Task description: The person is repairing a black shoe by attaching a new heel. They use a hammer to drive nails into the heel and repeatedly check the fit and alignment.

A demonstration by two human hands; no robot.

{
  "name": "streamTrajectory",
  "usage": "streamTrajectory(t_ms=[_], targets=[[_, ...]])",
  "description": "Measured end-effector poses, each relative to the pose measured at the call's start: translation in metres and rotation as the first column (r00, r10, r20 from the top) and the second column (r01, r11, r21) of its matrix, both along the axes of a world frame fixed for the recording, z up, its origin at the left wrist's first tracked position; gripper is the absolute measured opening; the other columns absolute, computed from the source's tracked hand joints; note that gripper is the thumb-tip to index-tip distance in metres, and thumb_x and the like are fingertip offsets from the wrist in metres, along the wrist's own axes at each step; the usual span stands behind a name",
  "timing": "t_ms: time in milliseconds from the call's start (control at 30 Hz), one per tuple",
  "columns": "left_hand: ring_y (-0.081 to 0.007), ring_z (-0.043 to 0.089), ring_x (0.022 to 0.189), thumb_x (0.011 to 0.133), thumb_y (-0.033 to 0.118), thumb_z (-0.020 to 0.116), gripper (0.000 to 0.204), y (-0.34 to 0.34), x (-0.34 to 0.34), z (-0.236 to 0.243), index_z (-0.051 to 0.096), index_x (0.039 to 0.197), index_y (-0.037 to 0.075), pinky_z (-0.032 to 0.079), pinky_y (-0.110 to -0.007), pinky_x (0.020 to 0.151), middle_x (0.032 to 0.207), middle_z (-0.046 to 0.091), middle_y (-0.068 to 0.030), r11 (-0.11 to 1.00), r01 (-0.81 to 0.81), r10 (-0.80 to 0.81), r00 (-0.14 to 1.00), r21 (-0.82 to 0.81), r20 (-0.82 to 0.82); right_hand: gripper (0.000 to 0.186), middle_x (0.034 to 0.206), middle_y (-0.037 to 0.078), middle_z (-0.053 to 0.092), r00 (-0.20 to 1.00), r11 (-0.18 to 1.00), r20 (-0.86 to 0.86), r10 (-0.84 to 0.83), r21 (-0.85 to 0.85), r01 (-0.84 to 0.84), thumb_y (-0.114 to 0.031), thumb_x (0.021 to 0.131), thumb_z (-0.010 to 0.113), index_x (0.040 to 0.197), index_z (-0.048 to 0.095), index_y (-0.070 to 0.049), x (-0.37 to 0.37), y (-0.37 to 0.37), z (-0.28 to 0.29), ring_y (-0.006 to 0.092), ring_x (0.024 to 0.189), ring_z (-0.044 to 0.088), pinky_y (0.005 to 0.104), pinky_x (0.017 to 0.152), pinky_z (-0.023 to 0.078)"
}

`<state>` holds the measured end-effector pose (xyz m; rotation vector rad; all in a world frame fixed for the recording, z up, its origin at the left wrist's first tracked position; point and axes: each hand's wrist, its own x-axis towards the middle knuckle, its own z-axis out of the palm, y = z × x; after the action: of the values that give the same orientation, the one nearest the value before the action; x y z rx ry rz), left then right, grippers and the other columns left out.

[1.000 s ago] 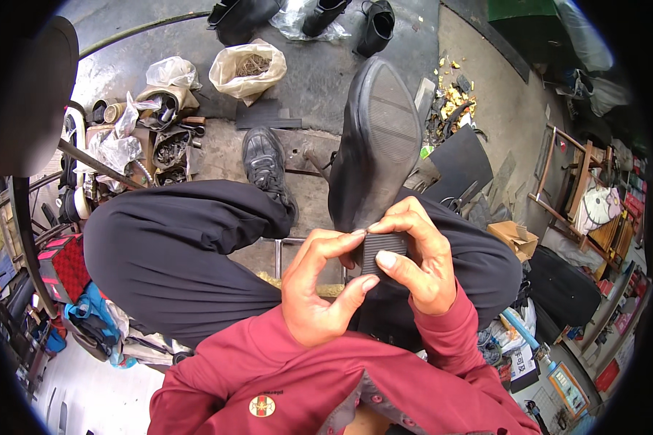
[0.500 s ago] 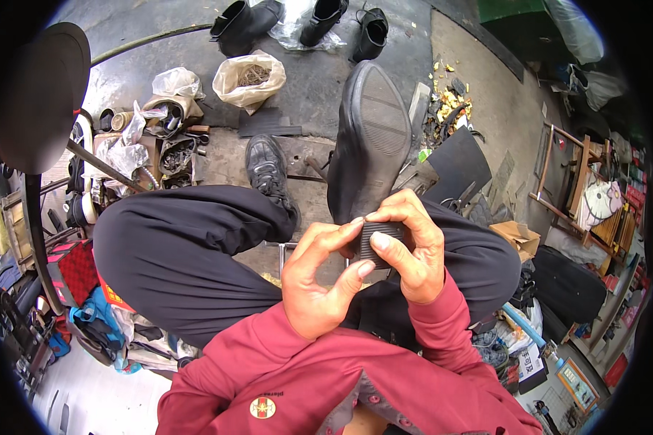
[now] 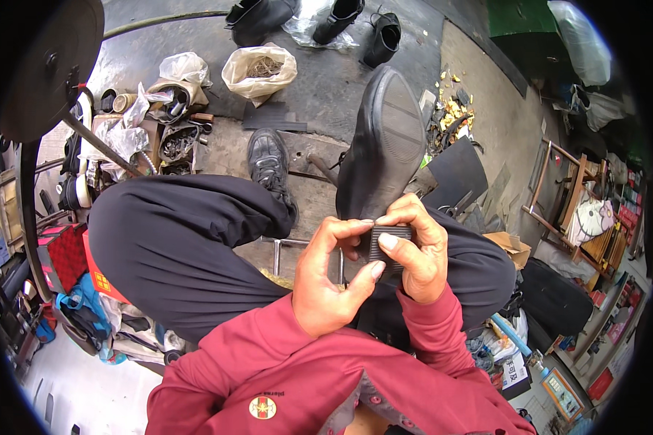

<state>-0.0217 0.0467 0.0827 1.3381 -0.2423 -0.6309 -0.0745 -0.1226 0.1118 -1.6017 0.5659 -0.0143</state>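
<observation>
A black shoe (image 3: 377,170) lies sole up over my right thigh, its toe pointing away from me and its ridged sole facing me. At its heel end is a small black ribbed rubber heel piece (image 3: 397,230), gripped by both my hands. My left hand (image 3: 328,272) pinches its left edge between fingers and thumb. Across its face presses the thumb of my right hand (image 3: 418,254), with the fingers curled over the far edge. Whether the piece is fixed to the heel is hidden behind my fingers.
Beyond my feet stand a pale bag of small metal bits (image 3: 259,76) and several black boots (image 3: 383,40). Bags and boxes of supplies (image 3: 178,145) crowd the left, beside a dark machine wheel (image 3: 51,65). Scraps (image 3: 453,116) and a black rubber sheet (image 3: 453,174) lie right of the shoe.
Both hands keep their grip on the heel piece, shifted slightly right in the picture together with the shoe. The surroundings have shifted slightly too.
</observation>
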Motion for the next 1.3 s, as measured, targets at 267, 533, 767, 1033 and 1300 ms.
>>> streamTrajectory(t_ms=[267,533,767,1033,1300], targets=[[-0.0182,0.056,0.089,0.082,0.005,0.081,0.052,0.000,-0.004,-0.001,0.062,0.130,0.004,0.048,-0.033,0.085,0.101,0.058,-0.0064,0.999,-0.022,0.023,1.000,0.028,-0.015,0.015,0.100,0.006,0.060,0.998,0.998,0.040,-0.056,0.001,0.056,-0.009,0.091,0.075,0.102,0.072,0.000,-0.003,0.004,-0.007,0.0137,0.092,0.059,0.0280,0.084,0.046],[-0.0144,0.056,0.097,0.086,0.005,0.080,0.052,0.008,-0.003,-0.008,0.060,0.135,0.003,0.048,-0.030,0.091,0.108,0.058,-0.0051,0.999,0.051,-0.051,0.998,-0.017,-0.030,0.015,0.099,0.005,0.059,0.997,0.998,0.034,-0.064,-0.023,0.065,-0.012,0.092,0.073,0.101,0.070,0.000,-0.006,0.009,-0.008,0.0138,0.092,0.056,0.0284,0.086,0.043],[-0.0107,0.059,0.104,0.107,0.014,0.063,0.031,0.023,0.007,-0.024,0.060,0.134,0.001,0.047,-0.028,0.097,0.111,0.063,-0.0033,0.976,-0.055,-0.015,0.948,-0.211,-0.317,0.011,0.099,0.004,0.059,0.996,0.996,0.056,-0.076,-0.046,0.078,-0.008,0.092,0.070,0.099,0.069,0.000,-0.007,0.012,-0.010,0.0121,0.090,0.054,0.0268,0.084,0.041],[-0.0062,0.063,0.093,0.107,0.017,0.064,0.021,-0.011,0.093,-0.096,0.070,0.125,0.007,0.049,-0.025,0.081,0.108,0.071,0.0020,0.955,-0.290,0.294,0.894,0.063,-0.338,0.010,0.098,0.003,0.060,0.992,0.997,0.098,-0.073,-0.008,0.075,-0.006,0.092,0.072,0.100,0.071,0.000,-0.004,0.012,-0.006,0.0092,0.085,0.053,0.0242,0.077,0.041],[-0.0369,0.076,0.106,0.095,0.022,0.065,0.025,-0.037,0.233,-0.218,0.084,0.111,0.018,0.057,-0.046,0.094,0.111,0.080,-0.0166,0.592,-0.323,0.090,0.937,0.738,0.337,0.011,0.095,0.003,0.063,0.999,0.992,0.036,-0.041,-0.114,0.045,-0.008,0.088,0.077,0.097,0.075,-0.002,-0.003,0.010,0.000,0.0118,0.082,0.057,0.0256,0.070,0.042]])
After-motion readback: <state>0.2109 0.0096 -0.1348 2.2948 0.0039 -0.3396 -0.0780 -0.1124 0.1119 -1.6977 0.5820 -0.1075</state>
